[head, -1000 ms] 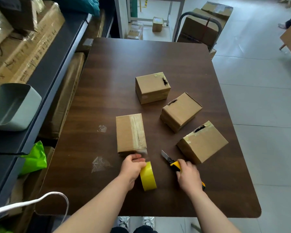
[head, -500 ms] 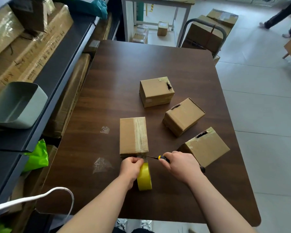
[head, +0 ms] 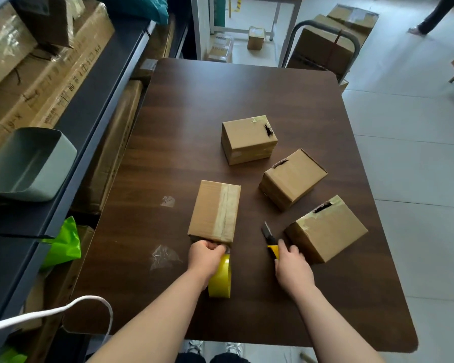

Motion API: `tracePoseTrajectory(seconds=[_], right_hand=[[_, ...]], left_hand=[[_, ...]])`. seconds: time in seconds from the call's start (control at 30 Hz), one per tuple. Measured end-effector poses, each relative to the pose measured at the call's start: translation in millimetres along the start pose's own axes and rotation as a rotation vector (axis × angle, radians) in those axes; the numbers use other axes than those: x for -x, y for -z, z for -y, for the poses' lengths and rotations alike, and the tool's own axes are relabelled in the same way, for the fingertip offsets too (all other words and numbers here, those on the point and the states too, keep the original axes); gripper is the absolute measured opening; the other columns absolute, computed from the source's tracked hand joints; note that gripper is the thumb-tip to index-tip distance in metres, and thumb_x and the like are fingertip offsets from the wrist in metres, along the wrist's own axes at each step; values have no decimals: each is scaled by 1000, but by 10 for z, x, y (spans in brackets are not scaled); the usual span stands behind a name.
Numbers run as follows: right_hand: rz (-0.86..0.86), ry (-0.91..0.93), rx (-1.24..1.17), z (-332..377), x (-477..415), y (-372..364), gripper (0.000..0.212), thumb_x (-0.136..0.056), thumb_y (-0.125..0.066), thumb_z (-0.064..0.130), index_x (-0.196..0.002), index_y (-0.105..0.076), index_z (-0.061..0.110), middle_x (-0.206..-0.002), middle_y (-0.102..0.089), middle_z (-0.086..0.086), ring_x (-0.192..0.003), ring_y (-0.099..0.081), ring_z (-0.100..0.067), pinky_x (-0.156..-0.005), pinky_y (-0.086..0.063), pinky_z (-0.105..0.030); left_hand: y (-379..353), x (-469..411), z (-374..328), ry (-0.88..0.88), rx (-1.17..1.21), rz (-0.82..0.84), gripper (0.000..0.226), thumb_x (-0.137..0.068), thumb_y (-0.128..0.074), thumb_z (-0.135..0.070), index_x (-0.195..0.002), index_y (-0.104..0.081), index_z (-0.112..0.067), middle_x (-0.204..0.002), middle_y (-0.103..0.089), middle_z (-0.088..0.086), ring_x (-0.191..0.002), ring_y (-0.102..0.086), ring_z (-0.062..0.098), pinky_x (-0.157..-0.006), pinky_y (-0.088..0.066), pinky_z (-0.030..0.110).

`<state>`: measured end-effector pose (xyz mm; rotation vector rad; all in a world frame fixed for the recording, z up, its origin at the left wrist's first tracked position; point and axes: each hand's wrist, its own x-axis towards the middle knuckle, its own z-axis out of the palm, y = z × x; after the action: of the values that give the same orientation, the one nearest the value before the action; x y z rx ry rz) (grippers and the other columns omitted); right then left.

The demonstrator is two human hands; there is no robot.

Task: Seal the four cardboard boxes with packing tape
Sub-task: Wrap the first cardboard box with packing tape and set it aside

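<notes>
Worktop [head: 247, 95] holds four boxes. Nearest, a taped box [head: 215, 210]; at its near end I see the left hand [head: 207, 254] curled round a yellow tape roll [head: 222, 280] standing on edge. The right hand [head: 292, 268] grips a knife [head: 271, 243], blade pointing away, just beside the right box [head: 325, 229]. Beyond, the middle box [head: 292, 178] and far box [head: 248, 142] sit apart, torn holes on top.

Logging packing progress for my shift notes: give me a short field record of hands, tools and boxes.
left hand: grips tape roll at near end of taped box
right hand: holds knife, blade pointing away
taped box: tape strip along top
others: far box, middle box, right box, each with torn hole on top
scraps: two, clear, on table left of taped box
</notes>
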<state>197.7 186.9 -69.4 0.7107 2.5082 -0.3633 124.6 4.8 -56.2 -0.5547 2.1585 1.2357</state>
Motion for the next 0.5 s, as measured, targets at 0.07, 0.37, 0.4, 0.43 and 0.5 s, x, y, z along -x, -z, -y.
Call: tracePoseTrajectory(seconds=[0.07,0.37,0.4,0.43,0.5], right_hand=[[-133,105,-159,178,14,12,57,-101,-42,30,-153,-20,26,-152,-30,-9,-132,-41,-28,-104,-41,-40],[-52,446,-333,725,-31,62,53,-99,-47,44,-148,-29,45,-162,-14,6,-144,-28,-19,-116,-29,-37],[-48,437,-349,744,-32,76,53,-99,-48,42,-149,-29,44,-162,-14,7,-145,-26,-18,-116,-29,-35],[-42,424,-360,764,-37,92,53,-99,-48,40,-149,-29,44,-162,-15,7,-145,-25,-17,-116,-29,-35],[-42,404,-371,803,-60,117,53,-99,-48,38,-149,-29,42,-161,-17,7,-145,-26,-17,-115,-29,-35]], left_hand=[[-5,0,-24,-3,-43,-20,14,-83,-72,-23,-84,-67,-10,-86,-67,4,-82,-59,19,-73,-43,27],[229,24,77,56,-164,-49,14,-82,-72,-21,-90,-68,-10,-86,-64,2,-87,-59,21,-72,-40,26],[276,39,87,30,-174,-54,13,-81,-73,-23,-86,-68,-12,-82,-61,-1,-81,-57,17,-68,-39,26],[326,56,92,0,-183,-69,14,-81,-73,-24,-84,-68,-11,-80,-60,-2,-76,-55,13,-63,-38,26],[440,78,85,-63,-199,-123,15,-78,-74,-24,-80,-66,-12,-84,-61,0,-71,-50,8,-58,-37,25]])
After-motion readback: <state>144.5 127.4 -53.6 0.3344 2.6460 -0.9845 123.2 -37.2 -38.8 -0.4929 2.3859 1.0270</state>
